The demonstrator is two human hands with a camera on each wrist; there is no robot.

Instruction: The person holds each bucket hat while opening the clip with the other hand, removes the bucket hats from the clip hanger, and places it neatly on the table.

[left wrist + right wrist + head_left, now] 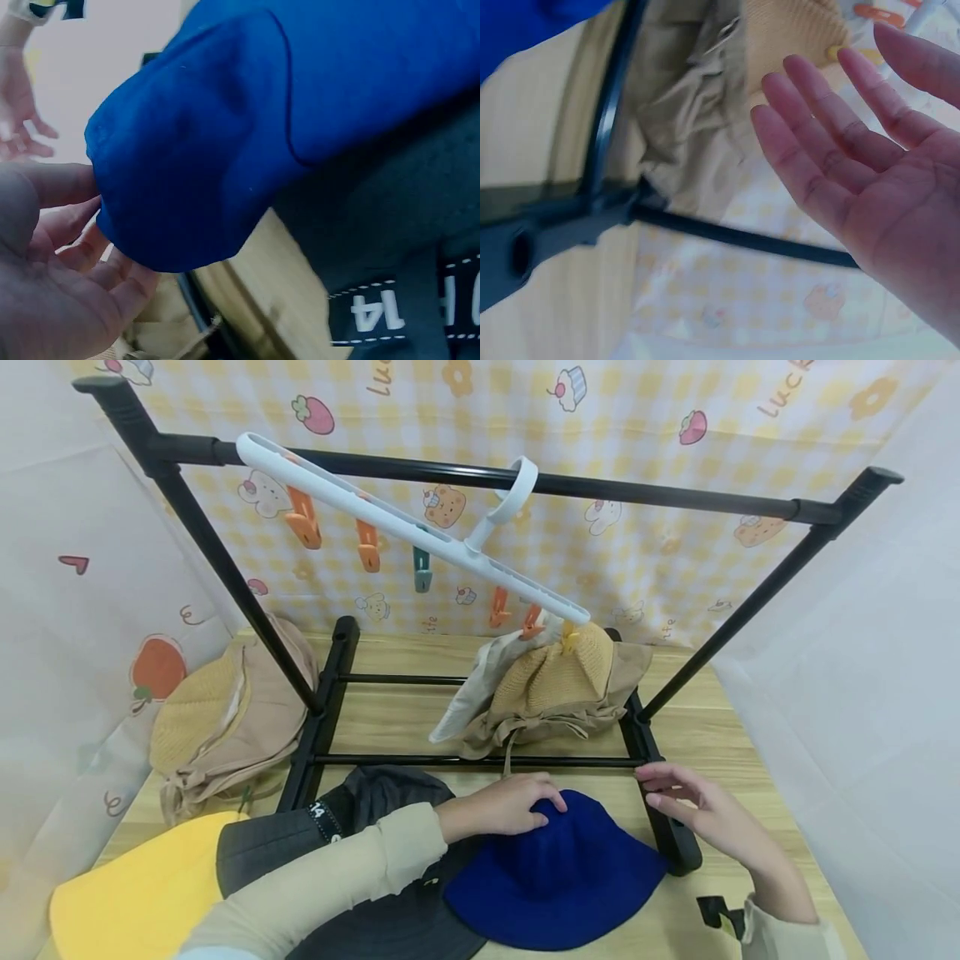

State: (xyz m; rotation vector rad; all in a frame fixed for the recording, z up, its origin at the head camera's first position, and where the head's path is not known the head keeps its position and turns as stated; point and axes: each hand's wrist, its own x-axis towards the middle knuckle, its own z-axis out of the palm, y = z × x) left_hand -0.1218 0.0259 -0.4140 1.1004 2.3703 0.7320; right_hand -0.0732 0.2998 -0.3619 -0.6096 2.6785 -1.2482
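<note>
A royal-blue bucket hat (pixel 558 877) lies with its brim toward me in the head view. My left hand (pixel 513 806) pinches the top of its crown between thumb and fingers; the left wrist view shows the hand (pixel 67 247) at the crown's edge, some fingertips hidden by the cloth. The right hand (pixel 701 810) hovers by the right foot of a black rack (pixel 663 818), holding nothing. Its fingers (pixel 840 124) look spread and slightly bent in the right wrist view. Under the left forearm lies a dark grey hat (pixel 262 852) with a lettered band.
A pale blue hanger (pixel 420 531) with several clips hangs on the rack's bar (pixel 637 489). From its right end hangs a tan-and-straw hat (pixel 558 681). A beige hat (pixel 247 718) and a yellow hat (pixel 142 893) lie left. A black clip (pixel 720 910) sits near the right sleeve.
</note>
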